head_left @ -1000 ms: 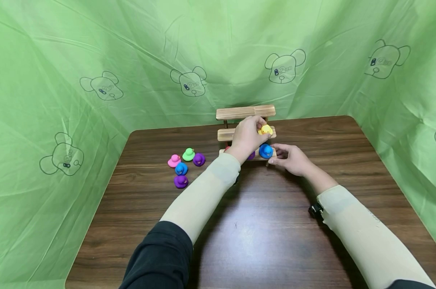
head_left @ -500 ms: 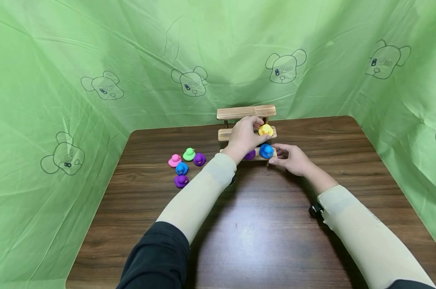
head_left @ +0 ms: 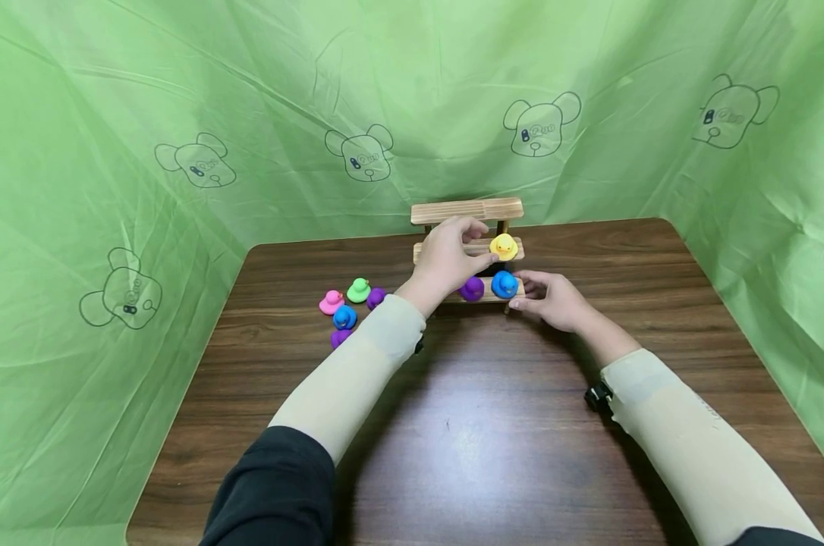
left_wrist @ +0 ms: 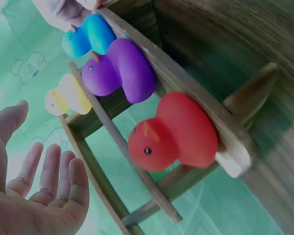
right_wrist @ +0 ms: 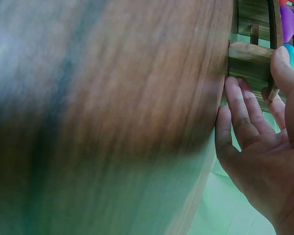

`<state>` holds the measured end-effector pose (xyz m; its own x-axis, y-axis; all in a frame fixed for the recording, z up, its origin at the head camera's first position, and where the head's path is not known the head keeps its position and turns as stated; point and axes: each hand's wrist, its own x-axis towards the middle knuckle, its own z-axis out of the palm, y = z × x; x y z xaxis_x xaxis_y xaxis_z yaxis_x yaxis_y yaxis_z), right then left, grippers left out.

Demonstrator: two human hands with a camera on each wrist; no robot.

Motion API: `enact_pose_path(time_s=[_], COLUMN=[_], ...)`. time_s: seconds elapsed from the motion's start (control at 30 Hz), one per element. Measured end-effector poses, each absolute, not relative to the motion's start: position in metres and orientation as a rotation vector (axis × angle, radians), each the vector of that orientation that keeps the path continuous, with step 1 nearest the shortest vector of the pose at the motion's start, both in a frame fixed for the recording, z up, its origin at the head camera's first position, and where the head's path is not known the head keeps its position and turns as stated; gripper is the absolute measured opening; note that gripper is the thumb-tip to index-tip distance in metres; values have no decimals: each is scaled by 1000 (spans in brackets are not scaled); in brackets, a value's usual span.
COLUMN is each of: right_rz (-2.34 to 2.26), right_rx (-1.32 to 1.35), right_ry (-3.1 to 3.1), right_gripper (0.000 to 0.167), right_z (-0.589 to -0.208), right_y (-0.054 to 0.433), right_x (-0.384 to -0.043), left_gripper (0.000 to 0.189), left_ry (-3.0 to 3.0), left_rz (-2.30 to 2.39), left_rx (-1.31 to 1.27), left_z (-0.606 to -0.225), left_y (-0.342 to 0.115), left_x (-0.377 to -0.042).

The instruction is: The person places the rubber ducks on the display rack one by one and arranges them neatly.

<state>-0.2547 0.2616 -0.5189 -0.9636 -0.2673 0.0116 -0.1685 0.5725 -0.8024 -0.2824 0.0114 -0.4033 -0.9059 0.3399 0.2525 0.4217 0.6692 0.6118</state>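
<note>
A small three-tier wooden shelf (head_left: 467,211) stands at the table's back. My left hand (head_left: 446,254) is just left of the yellow rubber duck (head_left: 504,246) on the middle tier; the left wrist view shows its fingers spread and apart from the duck. On the lowest tier sit a blue duck (head_left: 504,284), a purple duck (head_left: 472,288) and a red duck (left_wrist: 179,132), the red one hidden behind my left arm in the head view. My right hand (head_left: 555,302) holds the shelf's right end, thumb at the front edge and fingers at the side.
Left of the shelf, several loose ducks lie on the brown table (head_left: 494,425): a pink duck (head_left: 331,302), a green duck (head_left: 359,290), a blue duck (head_left: 344,317) and purple ones partly behind my left sleeve. Green cloth (head_left: 426,98) surrounds the table.
My left hand has let go of the yellow duck on the middle tier and drawn back to the left. My right hand stays at the shelf's end.
</note>
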Motion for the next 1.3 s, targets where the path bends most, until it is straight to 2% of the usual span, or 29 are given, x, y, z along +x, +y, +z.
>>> enact_pose_path(time_s=[0.3,0.8,1.3], right_rz=[-1362,-1363,-1336], right_rx=[-352,-372,-353], right_ry=[2678,2694,2697], right_gripper=[64,61,61], right_z=[-521,-519,-518], right_y=[263,261,261], right_x=[-255,-253,-254], left_gripper=[34,30,28], left_ry=[-2636,-2502,-2560], left_rz=[-1094,-1165,-1336], left_rx=[-648,-652,-425], left_z=[-399,-402,-429], left_y=[-23,-92,-179], left_x=[-272,-264,-269])
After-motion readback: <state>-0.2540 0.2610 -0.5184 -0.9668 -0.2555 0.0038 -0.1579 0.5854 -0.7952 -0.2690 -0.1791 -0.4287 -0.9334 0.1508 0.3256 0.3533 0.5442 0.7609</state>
